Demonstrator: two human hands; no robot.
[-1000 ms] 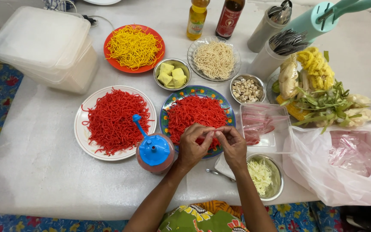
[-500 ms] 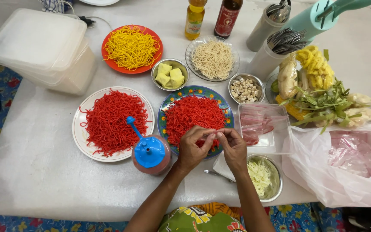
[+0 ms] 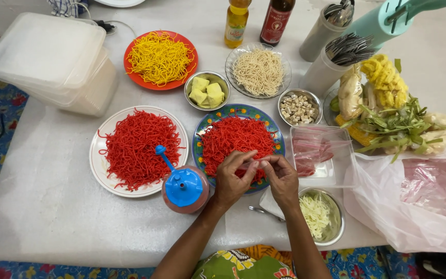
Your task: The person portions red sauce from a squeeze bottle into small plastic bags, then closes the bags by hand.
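My left hand (image 3: 232,180) and my right hand (image 3: 285,178) meet fingertip to fingertip over the near edge of a blue patterned plate (image 3: 243,109) heaped with red noodles (image 3: 233,137). Both pinch a small pale pinkish strip (image 3: 256,163) between them; what it is I cannot tell. A round pot with a blue lid and handle (image 3: 184,188) stands just left of my left hand. A clear tub of pink slices (image 3: 313,152) lies right of my right hand. A steel bowl of shredded pale vegetable (image 3: 331,232) sits under my right wrist.
Also on the white table: a white plate (image 3: 99,170) of red noodles, an orange plate of yellow noodles (image 3: 160,57), bowls of yellow cubes (image 3: 206,90), pale noodles (image 3: 258,70) and diced bits (image 3: 298,107), stacked plastic boxes (image 3: 52,62), two bottles (image 3: 236,23), cutlery holders (image 3: 336,57), vegetables (image 3: 393,119), a plastic bag (image 3: 419,196).
Both hands stay together over the blue plate, the fingers shifting only slightly on the small strip. Nothing else on the table has moved.
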